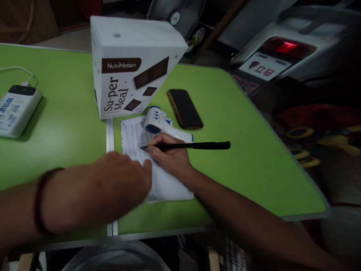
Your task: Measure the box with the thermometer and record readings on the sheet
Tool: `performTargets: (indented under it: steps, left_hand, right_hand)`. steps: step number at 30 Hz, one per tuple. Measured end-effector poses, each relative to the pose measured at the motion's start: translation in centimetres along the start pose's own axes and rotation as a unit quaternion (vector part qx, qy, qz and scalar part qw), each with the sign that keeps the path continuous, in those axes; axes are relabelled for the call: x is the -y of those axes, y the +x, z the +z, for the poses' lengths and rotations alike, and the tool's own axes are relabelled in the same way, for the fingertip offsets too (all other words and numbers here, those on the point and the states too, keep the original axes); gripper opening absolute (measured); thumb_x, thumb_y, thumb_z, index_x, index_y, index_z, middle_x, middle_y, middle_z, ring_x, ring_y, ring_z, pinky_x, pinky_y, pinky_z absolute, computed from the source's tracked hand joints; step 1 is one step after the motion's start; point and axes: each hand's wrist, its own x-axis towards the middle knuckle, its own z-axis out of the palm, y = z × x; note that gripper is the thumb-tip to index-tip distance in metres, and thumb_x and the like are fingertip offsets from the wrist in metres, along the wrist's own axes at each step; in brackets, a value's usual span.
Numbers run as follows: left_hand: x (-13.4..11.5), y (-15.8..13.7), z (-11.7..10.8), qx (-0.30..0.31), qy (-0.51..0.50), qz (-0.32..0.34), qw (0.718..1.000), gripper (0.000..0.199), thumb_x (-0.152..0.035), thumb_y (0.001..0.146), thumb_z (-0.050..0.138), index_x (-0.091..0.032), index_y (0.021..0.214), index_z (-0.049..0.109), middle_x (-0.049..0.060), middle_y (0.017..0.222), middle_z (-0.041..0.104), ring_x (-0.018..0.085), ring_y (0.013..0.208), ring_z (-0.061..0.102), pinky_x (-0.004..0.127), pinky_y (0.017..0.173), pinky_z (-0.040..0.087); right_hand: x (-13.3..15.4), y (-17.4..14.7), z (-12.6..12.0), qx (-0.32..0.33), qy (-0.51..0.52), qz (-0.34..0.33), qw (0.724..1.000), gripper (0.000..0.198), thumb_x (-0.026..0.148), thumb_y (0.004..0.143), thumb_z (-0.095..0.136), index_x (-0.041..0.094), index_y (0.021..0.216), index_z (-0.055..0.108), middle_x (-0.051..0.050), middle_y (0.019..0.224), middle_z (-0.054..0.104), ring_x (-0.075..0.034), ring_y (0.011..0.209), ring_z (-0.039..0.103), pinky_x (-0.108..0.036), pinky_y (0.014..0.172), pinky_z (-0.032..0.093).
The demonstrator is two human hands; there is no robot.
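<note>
- Right hand (173,156) pinches a black pen (203,145), its tip at the handwritten paper (173,188).
- Left hand (113,188), blurred, overlaps the paper's left side; cannot tell whether its fingers grip anything.

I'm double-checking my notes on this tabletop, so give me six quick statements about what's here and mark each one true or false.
1. The right hand grips a black pen over the sheet of paper. True.
2. The infrared thermometer lies nearer the right hand than the smartphone does. True.
3. The smartphone rests on the sheet of paper. False: it rests on the green tabletop.
4. A white cable is plugged into the power bank. True.
5. The smartphone's screen is brightly lit. False: it is dark.
6. The black pen stands upright on its tip. False: it slants close to level, the tip at the left end in this view.
</note>
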Motion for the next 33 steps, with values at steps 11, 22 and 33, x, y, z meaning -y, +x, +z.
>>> performTargets:
  steps: [11, 22, 33]
  left_hand:
    - [-6.8, 0.2, 4.1, -0.061, -0.017, 0.053, 0.997, 0.067, -0.069, 0.080, 0.067, -0.017, 0.122, 0.065, 0.013, 0.135, 0.056, 0.034, 0.126, 0.047, 0.059, 0.112, 0.035]
    - [-5.3, 0.9, 5.2, -0.008, -0.070, 0.049, 0.996, 0.104, -0.074, 0.060, 0.076, -0.015, 0.141, 0.047, 0.020, 0.151, 0.042, 0.046, 0.142, 0.029, 0.075, 0.115, 0.018]
    - [-5.2, 1.1, 5.2, 0.008, -0.074, 0.058, 0.996, 0.111, -0.074, 0.058, 0.077, -0.016, 0.146, 0.043, 0.021, 0.154, 0.039, 0.047, 0.143, 0.029, 0.077, 0.113, 0.020]
  right_hand:
    - [0.4, -0.3, -0.1, 0.005, -0.030, 0.010, 0.999, 0.005, 0.021, 0.069, 0.058, 0.023, 0.064, 0.059, 0.004, 0.057, 0.059, -0.012, 0.054, 0.053, -0.027, 0.052, 0.047]
    - [1.0, -0.4, -0.3, 0.007, -0.050, 0.021, 0.999, 0.006, 0.020, 0.068, 0.057, 0.023, 0.063, 0.058, 0.005, 0.056, 0.058, -0.011, 0.052, 0.051, -0.026, 0.050, 0.045]
    - [0.9, -0.4, -0.4, 0.005, -0.049, 0.038, 0.998, 0.004, 0.022, 0.066, 0.059, 0.024, 0.062, 0.058, 0.004, 0.055, 0.060, -0.013, 0.052, 0.053, -0.027, 0.049, 0.046]
